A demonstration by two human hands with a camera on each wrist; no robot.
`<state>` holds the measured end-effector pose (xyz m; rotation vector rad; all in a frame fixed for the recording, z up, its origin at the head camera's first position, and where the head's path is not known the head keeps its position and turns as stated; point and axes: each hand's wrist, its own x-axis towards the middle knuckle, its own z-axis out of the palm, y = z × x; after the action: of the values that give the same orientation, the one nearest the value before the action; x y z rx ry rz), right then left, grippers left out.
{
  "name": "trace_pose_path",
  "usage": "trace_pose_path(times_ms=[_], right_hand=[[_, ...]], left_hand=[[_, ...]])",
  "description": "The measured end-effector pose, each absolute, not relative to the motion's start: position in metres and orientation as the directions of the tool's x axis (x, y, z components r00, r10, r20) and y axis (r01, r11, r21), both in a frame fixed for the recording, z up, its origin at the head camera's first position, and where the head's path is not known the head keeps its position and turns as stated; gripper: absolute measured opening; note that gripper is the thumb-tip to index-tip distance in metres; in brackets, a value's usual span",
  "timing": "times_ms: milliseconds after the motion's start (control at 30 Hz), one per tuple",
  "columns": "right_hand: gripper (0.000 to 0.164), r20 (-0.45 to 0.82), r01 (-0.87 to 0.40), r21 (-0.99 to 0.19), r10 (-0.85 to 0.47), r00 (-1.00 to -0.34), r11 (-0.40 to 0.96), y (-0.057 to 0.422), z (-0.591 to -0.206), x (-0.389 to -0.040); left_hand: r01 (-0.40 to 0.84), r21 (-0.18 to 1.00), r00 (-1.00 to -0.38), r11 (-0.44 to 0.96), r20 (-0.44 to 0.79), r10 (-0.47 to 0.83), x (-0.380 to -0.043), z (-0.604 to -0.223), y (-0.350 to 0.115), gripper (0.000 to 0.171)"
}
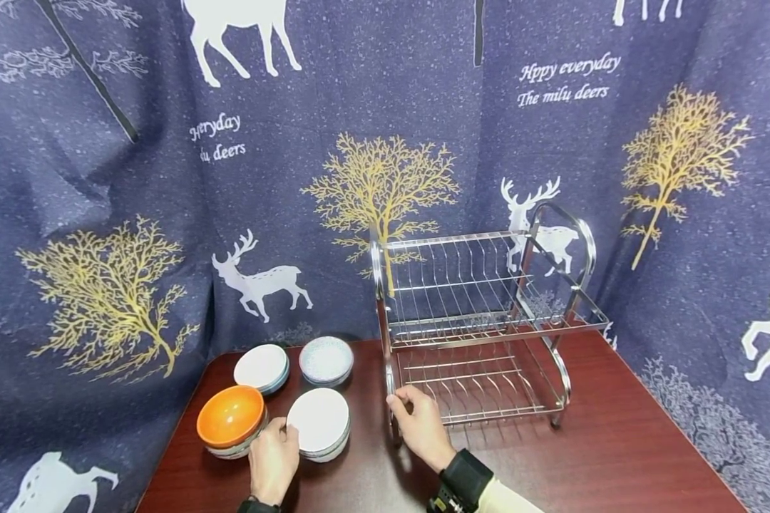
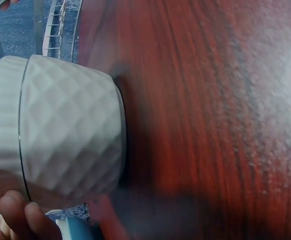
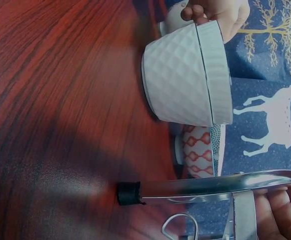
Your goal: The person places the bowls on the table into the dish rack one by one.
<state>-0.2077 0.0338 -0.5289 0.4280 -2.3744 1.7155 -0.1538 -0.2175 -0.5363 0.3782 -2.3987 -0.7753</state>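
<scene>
My left hand (image 1: 273,462) pinches the left rim of the white bowl (image 1: 321,419) at the top of a stack. The diamond-textured outer wall of the white stack (image 2: 70,125) fills much of the left wrist view, its base on the table. My right hand (image 1: 420,426) grips the front left upright of the two-tier metal dish rack (image 1: 388,370). Its fingers (image 3: 280,212) curl at the shiny tube in the right wrist view. Left of my left hand, an orange bowl (image 1: 231,417) sits on top of other bowls.
Behind the white stack stand a white-and-blue bowl stack (image 1: 262,367) and a speckled pale bowl stack (image 1: 326,361). A bowl with a red pattern (image 3: 198,150) shows behind the white one. The dark red table (image 1: 622,456) meets a blue deer-print curtain (image 1: 263,199).
</scene>
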Motion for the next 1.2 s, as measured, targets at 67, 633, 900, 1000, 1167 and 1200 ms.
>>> trace_pose_path(times_ms=[67, 633, 900, 1000, 1167, 1200], right_hand=[[0.012, 0.302, -0.327, -0.898, -0.130, -0.945, 0.293, 0.034, -0.529, -0.208], [0.008, 0.336, -0.365, -0.871, -0.143, -0.931, 0.329, 0.037, -0.523, -0.210], [0.005, 0.308, -0.325, -0.882, -0.103, -0.946, 0.341, 0.043, -0.521, -0.209], [0.007, 0.302, -0.314, -0.883, -0.091, -0.949, 0.348, 0.045, -0.516, -0.206], [0.017, 0.261, -0.286, -0.923, -0.127, -0.957, 0.257, 0.049, -0.506, -0.201], [0.020, 0.247, -0.276, -0.935, -0.147, -0.958, 0.224, 0.049, -0.504, -0.200]], left_hand=[[-0.083, 0.612, -0.782, 0.787, 0.450, -0.432, -0.155, -0.537, -0.218, 0.008], [-0.024, 0.633, -0.744, 0.774, 0.506, -0.437, -0.150, -0.519, -0.211, 0.009], [0.035, 0.646, -0.747, 0.762, 0.524, -0.410, -0.146, -0.512, -0.198, 0.011], [0.049, 0.646, -0.744, 0.762, 0.532, -0.404, -0.144, -0.508, -0.192, 0.012], [0.117, 0.617, -0.714, 0.778, 0.597, -0.365, -0.142, -0.502, -0.183, 0.016], [0.134, 0.611, -0.709, 0.781, 0.609, -0.355, -0.142, -0.502, -0.182, 0.017]])
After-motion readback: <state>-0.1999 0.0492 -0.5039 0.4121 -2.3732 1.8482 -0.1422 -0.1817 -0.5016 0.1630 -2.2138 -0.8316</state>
